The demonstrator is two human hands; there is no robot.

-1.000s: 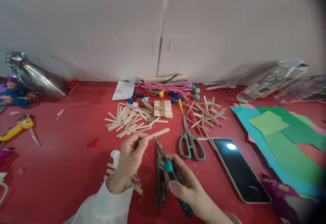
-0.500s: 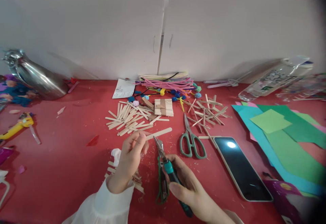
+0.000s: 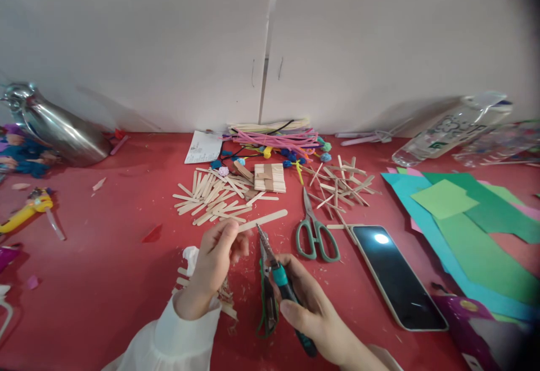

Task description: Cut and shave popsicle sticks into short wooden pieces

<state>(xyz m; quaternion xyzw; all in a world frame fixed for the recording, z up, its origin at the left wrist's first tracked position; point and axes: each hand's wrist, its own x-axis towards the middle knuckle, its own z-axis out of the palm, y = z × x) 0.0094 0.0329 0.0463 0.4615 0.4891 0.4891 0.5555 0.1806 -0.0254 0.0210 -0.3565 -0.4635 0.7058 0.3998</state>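
My left hand (image 3: 219, 253) pinches one end of a wooden craft stick (image 3: 270, 217), which slants up to the right. In my right hand (image 3: 310, 303) is a pointed metal-tipped tool (image 3: 284, 286) with a teal-and-black handle; whether it has one jaw or two I cannot tell. Its tip is at the stick's lower edge, near the middle. Beneath it on the table lies a dark tool with green edging (image 3: 266, 303), perhaps a utility knife, partly covered. Craft sticks and shavings (image 3: 225, 298) lie partly behind my left wrist.
Loose craft sticks (image 3: 211, 196), a bundle of sticks (image 3: 270, 178) and split sticks (image 3: 346, 185) lie beyond my hands. Scissors (image 3: 314, 236), a phone (image 3: 399, 275) and coloured paper (image 3: 464, 224) are rightward. A metal jug (image 3: 67, 129) and a plastic bottle (image 3: 451, 129) stand at the back.
The stick and the tool's tip have shifted slightly; the tip now sits closer against the stick's edge. Both hands keep their grips. The whole view has moved a little.
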